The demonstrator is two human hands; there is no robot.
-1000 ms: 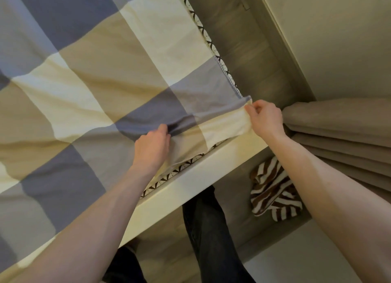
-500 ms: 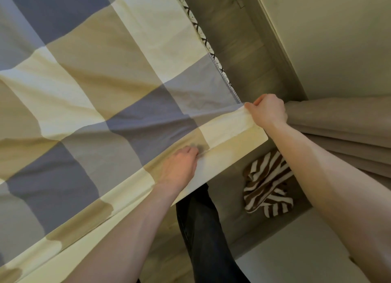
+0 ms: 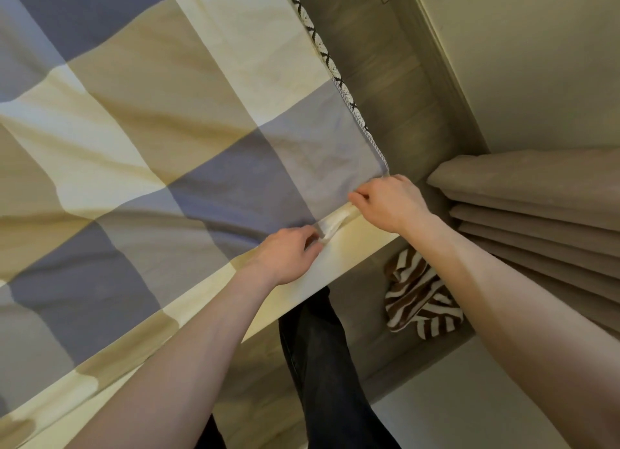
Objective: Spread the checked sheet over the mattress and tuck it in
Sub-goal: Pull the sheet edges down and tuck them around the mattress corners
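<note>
The checked sheet [image 3: 161,140], in grey, tan and cream squares, lies over the mattress and fills the left of the head view. A strip of the mattress's black-and-white patterned edge [image 3: 322,51] shows along the far side. My left hand [image 3: 288,252] pinches a bunched cream fold of the sheet at the near edge. My right hand [image 3: 391,202] grips the sheet's corner at the mattress corner, fingers curled over the cloth. The cream hem hangs down over the bed's near side [image 3: 214,301].
A brown-and-white striped cloth [image 3: 419,301] lies on the floor right of my dark-trousered legs [image 3: 322,364]. Folded beige curtains [image 3: 536,207] hang at the right. A wall [image 3: 520,63] and a narrow floor strip [image 3: 385,66] run along the bed's far side.
The sheet's edge came down over the mattress side and covers the patterned edge. My left hand slid right toward the corner and now pinches a fold. My right hand stays at the corner.
</note>
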